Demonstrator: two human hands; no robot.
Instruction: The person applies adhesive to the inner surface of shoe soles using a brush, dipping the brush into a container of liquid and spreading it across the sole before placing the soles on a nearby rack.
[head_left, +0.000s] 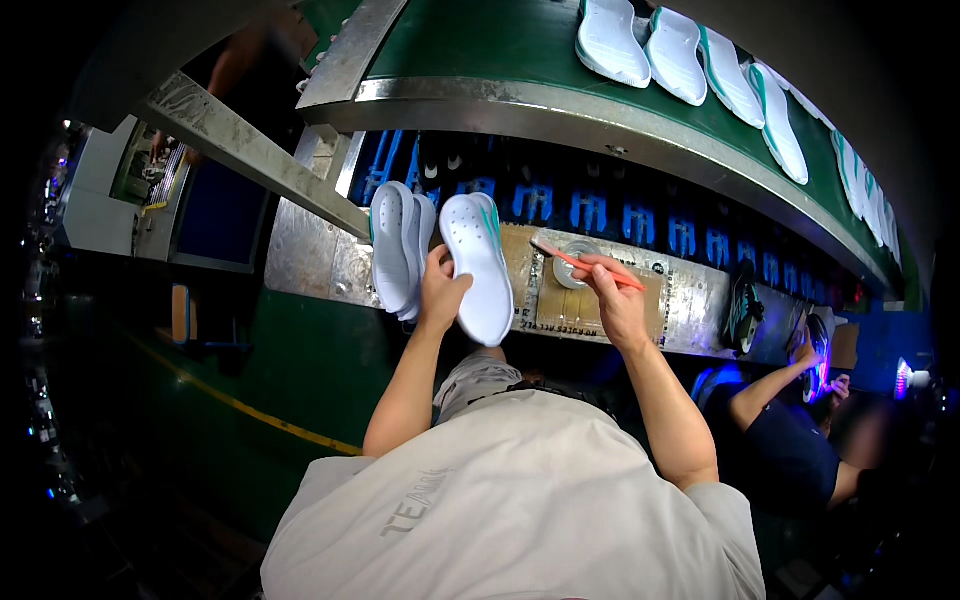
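Note:
My left hand (441, 289) grips a white shoe sole (478, 270) by its left edge, with the hollow, dotted face turned up and a teal strip along its rim. Just left of it, more white soles (393, 250) stand close together on the metal bench. In my right hand (614, 303) is an orange-handled brush (575, 263), pinched near the middle of the handle. The brush head points left, above a clear round cup (578, 262). That cup stands on a piece of brown cardboard (560, 308).
Behind the bench runs a green conveyor (480, 45) with a metal edge, carrying several white and teal soles (735, 80). Blue racks (590, 210) line the space beneath it. At right, a co-worker (775, 440) handles a shoe; a dark shoe (742, 310) rests nearer.

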